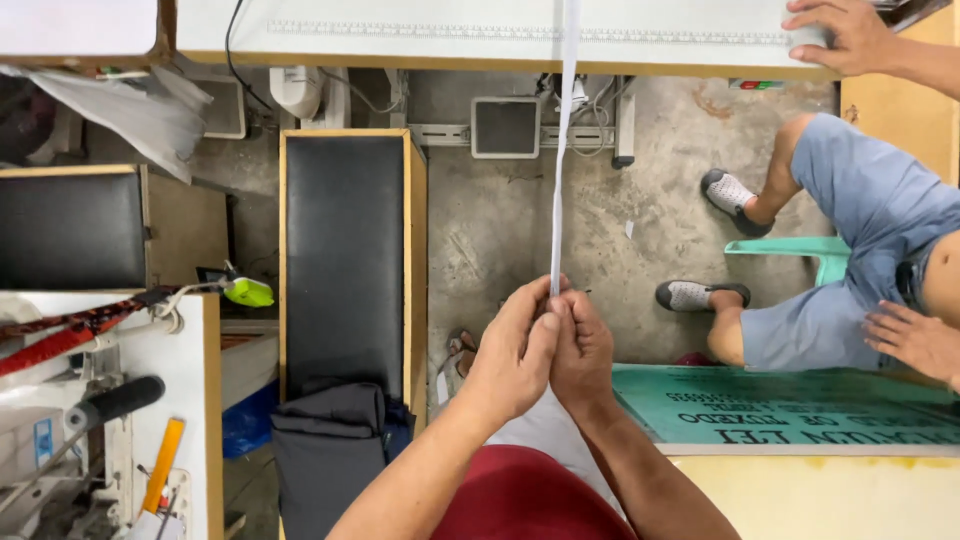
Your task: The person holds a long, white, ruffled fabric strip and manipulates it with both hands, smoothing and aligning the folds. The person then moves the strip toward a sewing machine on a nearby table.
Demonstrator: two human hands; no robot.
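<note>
A narrow white strip of fabric point(562, 150) runs taut from the worktable point(420, 45) at the top down to my hands in the middle. My left hand point(515, 350) and my right hand point(583, 350) are pressed together, both pinching the strip's near end. Below my forearms I see my red shorts point(530, 500) and a white piece under my wrists point(545, 430).
Another person sits on a green stool point(800, 248) at right, one hand point(835, 35) on the worktable, the other point(915, 340) on their knee. A long black padded bench point(345, 265) stands left of me. A teal printed sheet point(800, 405) lies at right, tools at lower left.
</note>
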